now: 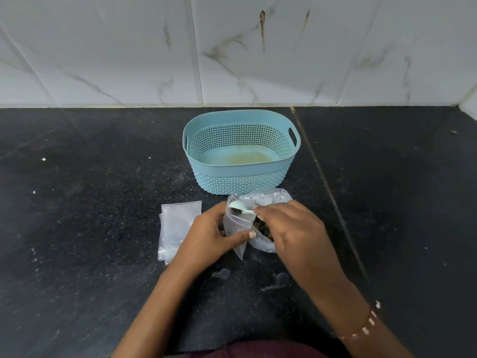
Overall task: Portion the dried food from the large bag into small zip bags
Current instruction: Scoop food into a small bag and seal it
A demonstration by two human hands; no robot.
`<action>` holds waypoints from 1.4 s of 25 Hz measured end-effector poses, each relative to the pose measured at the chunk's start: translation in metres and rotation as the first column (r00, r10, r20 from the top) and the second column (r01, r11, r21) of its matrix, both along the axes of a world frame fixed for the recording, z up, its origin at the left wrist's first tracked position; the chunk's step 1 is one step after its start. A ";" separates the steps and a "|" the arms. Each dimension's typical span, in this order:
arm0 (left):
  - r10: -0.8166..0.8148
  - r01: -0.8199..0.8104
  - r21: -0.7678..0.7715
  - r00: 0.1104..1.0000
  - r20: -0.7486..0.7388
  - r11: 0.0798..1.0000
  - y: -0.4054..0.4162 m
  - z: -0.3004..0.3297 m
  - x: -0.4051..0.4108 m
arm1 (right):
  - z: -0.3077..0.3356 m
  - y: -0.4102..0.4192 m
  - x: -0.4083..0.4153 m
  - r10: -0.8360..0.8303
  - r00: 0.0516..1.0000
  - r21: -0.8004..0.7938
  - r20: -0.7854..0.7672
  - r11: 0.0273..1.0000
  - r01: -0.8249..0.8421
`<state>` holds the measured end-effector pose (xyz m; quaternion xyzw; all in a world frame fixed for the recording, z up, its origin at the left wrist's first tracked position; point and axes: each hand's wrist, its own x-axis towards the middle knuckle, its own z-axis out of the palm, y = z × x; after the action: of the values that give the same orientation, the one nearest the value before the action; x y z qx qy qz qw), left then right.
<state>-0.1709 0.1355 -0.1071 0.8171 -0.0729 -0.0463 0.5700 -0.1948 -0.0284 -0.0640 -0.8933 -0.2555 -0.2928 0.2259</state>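
Note:
My left hand [210, 235] grips a small clear zip bag [236, 228] upright, thumb across its front. My right hand [291, 228] pinches the handle of a white plastic spoon [241, 209]. The spoon's bowl carries a little dark dried food and sits at the mouth of the small bag. Behind both hands stands the large clear bag [265, 200], open at the top, with brown dried food [263, 227] showing between my hands. A stack of unused small zip bags [178, 223] lies flat to the left of my left hand.
A light blue perforated plastic basket [241, 174] with nothing in it stands just behind the bags, near the tiled wall. The black stone counter [90, 202] carries white crumbs and pale smears. A seam in the counter runs diagonally on the right.

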 end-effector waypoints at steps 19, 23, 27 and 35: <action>-0.047 0.031 -0.135 0.992 -0.114 0.990 0.006 -0.004 -0.006 | 0.002 -0.032 0.016 -0.148 0.982 0.192 -0.114 0.967 0.168; -0.109 0.061 -0.247 0.977 -0.183 0.967 0.006 -0.003 -0.012 | -0.014 -0.039 0.008 -0.210 0.961 -0.003 -0.179 0.977 0.213; -0.125 0.016 -0.375 0.955 -0.268 0.927 0.000 -0.003 -0.014 | -0.029 -0.029 0.005 -0.254 0.955 -0.262 -0.152 0.942 0.209; -0.148 -0.066 -0.528 0.924 -0.352 0.847 -0.007 -0.004 -0.019 | -0.030 -0.016 0.010 -0.233 0.872 -0.146 -0.431 0.971 0.188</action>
<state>-0.1898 0.1288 -0.1108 0.6011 0.0111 -0.1941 0.7752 -0.1852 -0.0447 -0.0940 -0.9691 -0.1125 -0.0906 0.2000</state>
